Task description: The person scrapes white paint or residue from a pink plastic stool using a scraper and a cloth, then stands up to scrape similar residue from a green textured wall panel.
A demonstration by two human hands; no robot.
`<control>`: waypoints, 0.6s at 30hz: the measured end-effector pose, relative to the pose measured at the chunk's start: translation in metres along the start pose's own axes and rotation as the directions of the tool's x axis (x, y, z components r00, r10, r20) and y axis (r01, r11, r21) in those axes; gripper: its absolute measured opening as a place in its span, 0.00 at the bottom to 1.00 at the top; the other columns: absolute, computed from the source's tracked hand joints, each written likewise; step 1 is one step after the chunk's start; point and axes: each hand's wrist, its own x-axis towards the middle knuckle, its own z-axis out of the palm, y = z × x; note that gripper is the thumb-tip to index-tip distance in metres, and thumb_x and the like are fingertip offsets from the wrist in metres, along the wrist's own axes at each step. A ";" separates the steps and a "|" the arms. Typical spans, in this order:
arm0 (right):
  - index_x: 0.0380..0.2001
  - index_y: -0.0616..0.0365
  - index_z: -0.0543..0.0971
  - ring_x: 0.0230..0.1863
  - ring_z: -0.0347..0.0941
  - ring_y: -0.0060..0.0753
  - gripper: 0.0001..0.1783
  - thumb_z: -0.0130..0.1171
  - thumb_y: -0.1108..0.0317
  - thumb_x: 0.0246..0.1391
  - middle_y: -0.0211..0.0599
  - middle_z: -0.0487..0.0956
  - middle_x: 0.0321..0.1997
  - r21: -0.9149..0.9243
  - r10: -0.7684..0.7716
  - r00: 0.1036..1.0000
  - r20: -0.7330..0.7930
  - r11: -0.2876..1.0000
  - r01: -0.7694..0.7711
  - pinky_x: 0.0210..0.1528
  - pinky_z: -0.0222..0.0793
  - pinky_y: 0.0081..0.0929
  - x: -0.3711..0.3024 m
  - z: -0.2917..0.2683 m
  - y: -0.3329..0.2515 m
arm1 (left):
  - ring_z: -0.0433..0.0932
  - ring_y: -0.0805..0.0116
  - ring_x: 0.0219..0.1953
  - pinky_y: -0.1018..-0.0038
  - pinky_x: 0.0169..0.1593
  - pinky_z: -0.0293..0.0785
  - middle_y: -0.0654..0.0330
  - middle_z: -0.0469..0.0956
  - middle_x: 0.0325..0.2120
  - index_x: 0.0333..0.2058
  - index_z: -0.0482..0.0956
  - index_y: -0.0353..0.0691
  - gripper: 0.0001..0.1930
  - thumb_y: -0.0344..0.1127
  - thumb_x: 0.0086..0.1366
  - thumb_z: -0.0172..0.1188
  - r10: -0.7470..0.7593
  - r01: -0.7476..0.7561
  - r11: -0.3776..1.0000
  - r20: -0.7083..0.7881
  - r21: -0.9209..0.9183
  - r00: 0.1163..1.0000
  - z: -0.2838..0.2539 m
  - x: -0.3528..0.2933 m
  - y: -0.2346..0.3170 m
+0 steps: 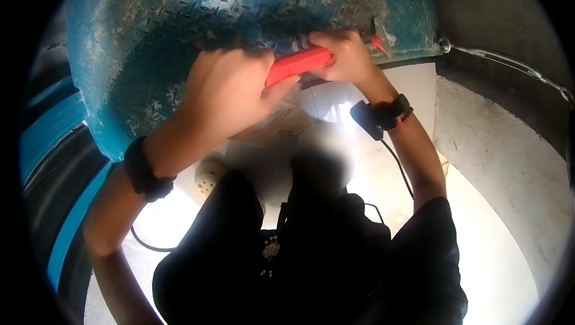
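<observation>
A red bar-shaped piece, like a tool's handle, runs tilted between my two hands above the edge of a worn teal diamond-plate sheet. Round its left end my left hand is closed, slightly blurred. My right hand grips the other end. Just past the right knuckles a smaller red part shows beside a thin greyish piece; whether it belongs to the same tool I cannot tell. My palms and fingers hide much of what is held, so its kind stays unclear.
A metal cable with a fitting runs right from an eye at the plate's corner. Curved pale concrete borders the right side. Below are white floor tiles and a cream clog. Blue and black bands line the left.
</observation>
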 end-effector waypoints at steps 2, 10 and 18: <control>0.21 0.54 0.75 0.19 0.71 0.45 0.13 0.63 0.61 0.30 0.39 0.73 0.15 -0.013 -0.084 0.996 0.020 0.996 0.084 0.22 0.68 0.34 0.010 0.008 0.001 | 0.72 0.62 0.08 0.71 0.15 0.69 0.58 0.68 0.06 0.21 0.72 0.40 0.18 0.50 0.59 0.56 0.029 -0.029 0.999 -0.014 0.022 0.999 -0.004 -0.004 -0.003; 0.20 0.52 0.73 0.19 0.71 0.42 0.12 0.62 0.63 0.28 0.35 0.72 0.15 0.049 -0.056 0.998 0.000 0.997 0.056 0.20 0.66 0.33 0.021 0.003 -0.007 | 0.72 0.62 0.08 0.73 0.15 0.68 0.59 0.68 0.06 0.21 0.72 0.39 0.17 0.47 0.59 0.57 0.064 -0.067 0.998 -0.109 -0.022 0.992 -0.017 -0.009 -0.003; 0.21 0.52 0.74 0.18 0.70 0.40 0.14 0.61 0.64 0.24 0.34 0.70 0.15 0.048 -0.103 0.994 -0.034 0.993 0.105 0.20 0.66 0.32 0.003 -0.008 -0.014 | 0.72 0.68 0.09 0.77 0.16 0.68 0.61 0.70 0.08 0.23 0.72 0.39 0.14 0.44 0.56 0.60 0.053 -0.058 0.995 -0.055 -0.085 0.997 -0.024 -0.013 0.021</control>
